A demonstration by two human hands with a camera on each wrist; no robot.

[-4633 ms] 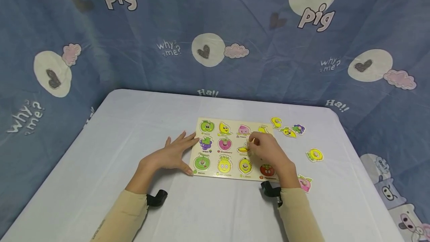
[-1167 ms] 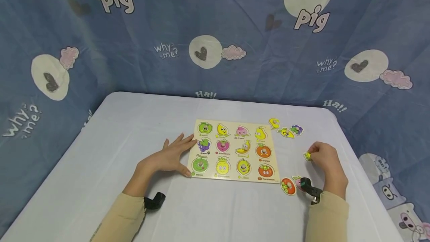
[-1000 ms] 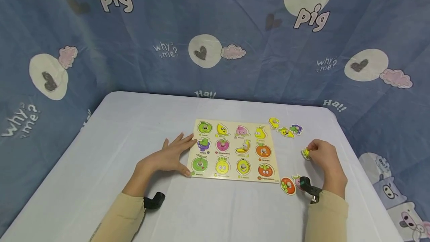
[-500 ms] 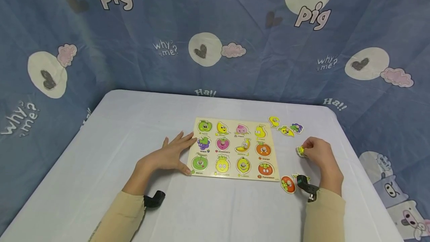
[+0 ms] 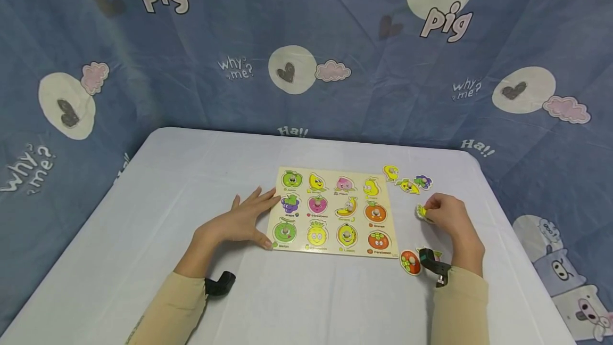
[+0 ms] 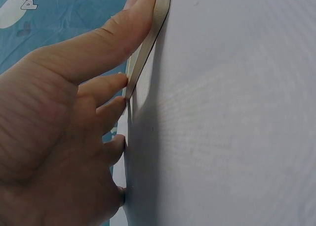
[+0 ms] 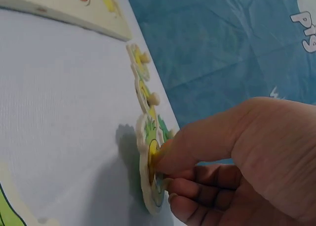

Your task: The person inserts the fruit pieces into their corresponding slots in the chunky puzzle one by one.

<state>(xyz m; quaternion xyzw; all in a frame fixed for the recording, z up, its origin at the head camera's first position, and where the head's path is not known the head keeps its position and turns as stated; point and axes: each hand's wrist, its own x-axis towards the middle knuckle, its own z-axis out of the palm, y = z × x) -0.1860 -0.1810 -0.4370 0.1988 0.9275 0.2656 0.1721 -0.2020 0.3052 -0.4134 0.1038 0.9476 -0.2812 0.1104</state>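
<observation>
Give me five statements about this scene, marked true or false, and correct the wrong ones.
1. The right hand pinches a yellow-and-green wooden pineapple piece. True.
2. The left hand touches the pale rectangular wooden puzzle board. True.
3. The board has two picture rows. False: it has three.
4. A loose purple-and-green wooden grape piece lies on the white table. True.
5. That grape piece is left of the board. False: it is on the right.

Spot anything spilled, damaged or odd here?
Nothing looks spilled or visibly damaged. The loose red-orange oval wooden persimmon piece lies turned, unlike the upright red-orange persimmon picture on the pale rectangular wooden board.
</observation>
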